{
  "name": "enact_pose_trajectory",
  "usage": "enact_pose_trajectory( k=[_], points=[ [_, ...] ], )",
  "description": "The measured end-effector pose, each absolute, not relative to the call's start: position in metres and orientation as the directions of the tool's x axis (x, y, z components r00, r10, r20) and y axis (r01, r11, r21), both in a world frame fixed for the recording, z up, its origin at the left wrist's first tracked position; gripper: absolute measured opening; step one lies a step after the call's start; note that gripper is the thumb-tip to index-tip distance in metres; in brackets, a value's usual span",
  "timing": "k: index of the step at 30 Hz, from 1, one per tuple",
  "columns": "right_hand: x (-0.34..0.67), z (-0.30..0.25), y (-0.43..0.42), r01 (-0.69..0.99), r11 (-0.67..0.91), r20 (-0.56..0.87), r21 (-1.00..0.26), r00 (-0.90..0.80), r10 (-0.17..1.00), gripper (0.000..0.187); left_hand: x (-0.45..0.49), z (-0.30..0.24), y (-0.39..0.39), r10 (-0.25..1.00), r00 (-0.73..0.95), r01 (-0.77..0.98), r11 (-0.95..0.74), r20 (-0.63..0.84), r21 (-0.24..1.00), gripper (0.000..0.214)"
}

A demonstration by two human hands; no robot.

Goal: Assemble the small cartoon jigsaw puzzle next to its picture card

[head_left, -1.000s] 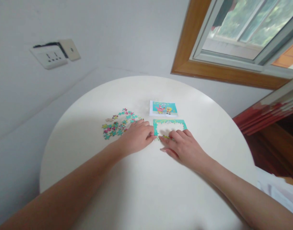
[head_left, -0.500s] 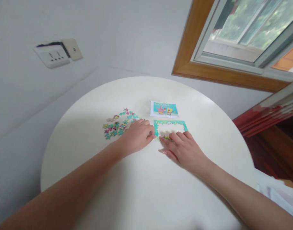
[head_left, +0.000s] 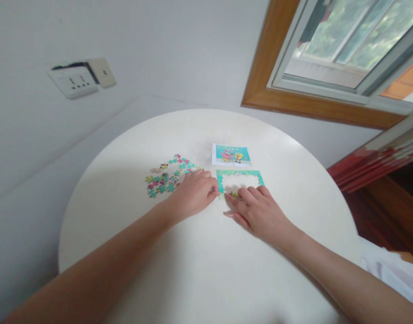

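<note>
A partly assembled jigsaw puzzle (head_left: 220, 179) lies on the white table, its teal border framing a bare middle. At its lower left corner is my left hand (head_left: 197, 191), fingers curled in and thumb pressed to them, tips at the puzzle's edge. Whatever might be between those fingertips is hidden. My right hand (head_left: 256, 208) rests over the puzzle's lower edge and covers its lower right part. Its index fingertip presses near the lower left corner pieces, with the thumb apart on the tabletop. Loose jigsaw pieces (head_left: 163, 178) are spread left of my left hand, which hides some.
Behind the puzzle lies a reference picture card (head_left: 231, 155) with cartoon figures. The round white table (head_left: 192, 279) stands against a wall with a socket (head_left: 76, 82). A wood-framed window (head_left: 307, 104) is at the upper right, a red and white curtain (head_left: 358, 171) below it.
Both hands stay almost in place at the puzzle's lower left corner. The whole view has shifted very slightly.
</note>
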State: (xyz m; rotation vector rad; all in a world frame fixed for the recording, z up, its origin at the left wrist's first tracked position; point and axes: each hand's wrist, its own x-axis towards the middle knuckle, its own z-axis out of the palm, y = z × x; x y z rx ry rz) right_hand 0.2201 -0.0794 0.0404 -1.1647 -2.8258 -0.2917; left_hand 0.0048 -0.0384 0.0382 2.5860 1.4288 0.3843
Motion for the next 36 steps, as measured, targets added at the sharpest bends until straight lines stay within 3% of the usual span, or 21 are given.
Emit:
enact_pose_trajectory(
  k=[7, 16, 27, 30, 33, 36],
  points=[
    [0.217, 0.041, -0.08, 0.707, 0.685, 0.16, 0.177, -0.707, 0.689, 0.042, 0.005, 0.04, -0.037, 0.853, 0.507, 0.814, -0.52, 0.122, 0.258, 0.014],
    [0.237, 0.041, -0.065, 0.752, 0.643, 0.261, -0.142, -0.598, 0.757, 0.03, 0.006, 0.041, -0.038, 0.852, 0.51, 0.82, -0.523, 0.118, 0.23, 0.014],
    [0.24, 0.037, -0.061, 0.703, 0.701, 0.233, -0.117, -0.667, 0.708, 0.032, 0.006, 0.041, -0.038, 0.85, 0.516, 0.817, -0.527, 0.11, 0.233, 0.014],
    [0.252, 0.042, -0.051, 0.728, 0.653, 0.308, -0.209, -0.585, 0.75, 0.039, 0.006, 0.042, -0.038, 0.848, 0.518, 0.815, -0.53, 0.115, 0.234, 0.014],
    [0.275, 0.049, -0.037, 0.762, 0.562, 0.411, -0.323, -0.422, 0.808, 0.034, 0.005, 0.042, -0.037, 0.852, 0.506, 0.818, -0.524, 0.135, 0.237, 0.014],
    [0.298, 0.054, -0.028, 0.753, 0.53, 0.356, -0.39, -0.408, 0.841, 0.029, 0.005, 0.04, -0.036, 0.854, 0.49, 0.819, -0.52, 0.176, 0.242, 0.013]
  ],
)
